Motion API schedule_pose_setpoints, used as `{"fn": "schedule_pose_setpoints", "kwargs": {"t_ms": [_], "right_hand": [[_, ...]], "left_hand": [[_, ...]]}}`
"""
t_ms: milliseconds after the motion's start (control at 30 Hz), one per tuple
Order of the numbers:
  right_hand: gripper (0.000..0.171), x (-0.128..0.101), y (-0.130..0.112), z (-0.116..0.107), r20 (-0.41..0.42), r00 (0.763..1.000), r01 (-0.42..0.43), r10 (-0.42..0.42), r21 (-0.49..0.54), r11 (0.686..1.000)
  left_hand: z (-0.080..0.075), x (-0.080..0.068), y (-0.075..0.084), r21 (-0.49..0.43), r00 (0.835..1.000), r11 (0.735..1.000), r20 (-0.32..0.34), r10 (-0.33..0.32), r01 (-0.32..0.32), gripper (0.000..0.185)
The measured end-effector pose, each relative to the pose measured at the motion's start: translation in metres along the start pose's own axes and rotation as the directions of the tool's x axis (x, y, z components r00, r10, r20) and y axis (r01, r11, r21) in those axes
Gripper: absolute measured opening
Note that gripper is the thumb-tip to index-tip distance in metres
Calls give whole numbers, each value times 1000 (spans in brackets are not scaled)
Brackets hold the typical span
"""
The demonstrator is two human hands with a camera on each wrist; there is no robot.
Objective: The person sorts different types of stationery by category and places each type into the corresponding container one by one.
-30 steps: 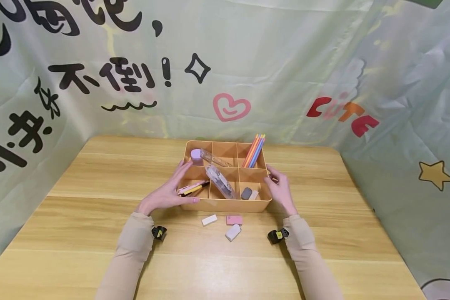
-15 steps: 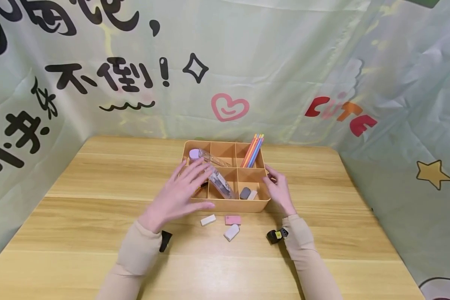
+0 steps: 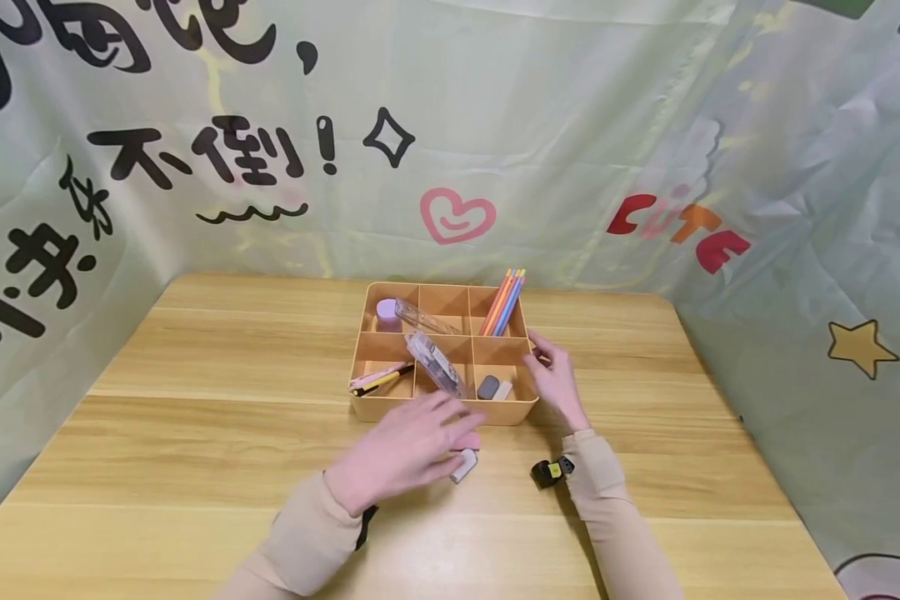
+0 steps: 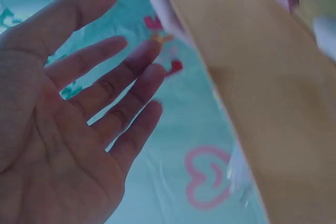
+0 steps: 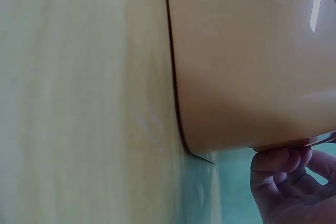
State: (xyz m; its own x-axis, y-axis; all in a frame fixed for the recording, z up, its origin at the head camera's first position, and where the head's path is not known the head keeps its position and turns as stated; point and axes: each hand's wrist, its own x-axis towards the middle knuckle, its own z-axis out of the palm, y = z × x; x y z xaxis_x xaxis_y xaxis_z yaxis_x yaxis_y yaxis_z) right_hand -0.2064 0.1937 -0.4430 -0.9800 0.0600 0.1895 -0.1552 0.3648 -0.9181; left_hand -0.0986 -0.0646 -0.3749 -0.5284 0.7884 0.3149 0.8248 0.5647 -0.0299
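An orange divided desk organizer (image 3: 506,413) stands on the table. My right hand (image 3: 557,385) grips its right side wall; in the right wrist view the curled fingers (image 5: 275,174) meet that wall. My left hand (image 3: 405,450) hovers in front of the organizer with its fingers spread, holding nothing; its palm (image 4: 63,145) faces the left wrist camera. Just beyond its fingers on the table lie a pink eraser (image 3: 468,442) and a white eraser (image 3: 464,466). The small white block seen there earlier is hidden behind this hand.
Inside the organizer are pens (image 3: 381,379), a clear package (image 3: 437,363), a grey eraser (image 3: 488,386), a small white block (image 3: 503,390), colored pencils (image 3: 504,304), a purple-lidded container (image 3: 387,313) and a clear slim case (image 3: 423,318). A printed curtain (image 3: 555,167) hangs behind the table.
My left hand has let go of the organizer's left side, lifted, and swung right and toward me over the loose erasers. The right hand has stayed on the organizer.
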Motion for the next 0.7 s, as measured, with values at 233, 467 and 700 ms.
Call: {"fn": "schedule_pose_setpoints", "kwargs": {"t_ms": [233, 467, 700], "right_hand": [[45, -1, -1, 0, -2, 1000, 18, -18, -12, 1000], [46, -6, -17, -1, 14, 1000, -21, 21, 7, 1000], [46, -17, -43, -2, 11, 1000, -23, 23, 2, 1000]], "left_hand": [[22, 5, 21, -36, 980, 999, 200, -1, 8, 43], [36, 5, 29, -42, 961, 999, 277, 0, 12, 34], [43, 4, 31, -1, 957, 1000, 289, -4, 4, 29]]}}
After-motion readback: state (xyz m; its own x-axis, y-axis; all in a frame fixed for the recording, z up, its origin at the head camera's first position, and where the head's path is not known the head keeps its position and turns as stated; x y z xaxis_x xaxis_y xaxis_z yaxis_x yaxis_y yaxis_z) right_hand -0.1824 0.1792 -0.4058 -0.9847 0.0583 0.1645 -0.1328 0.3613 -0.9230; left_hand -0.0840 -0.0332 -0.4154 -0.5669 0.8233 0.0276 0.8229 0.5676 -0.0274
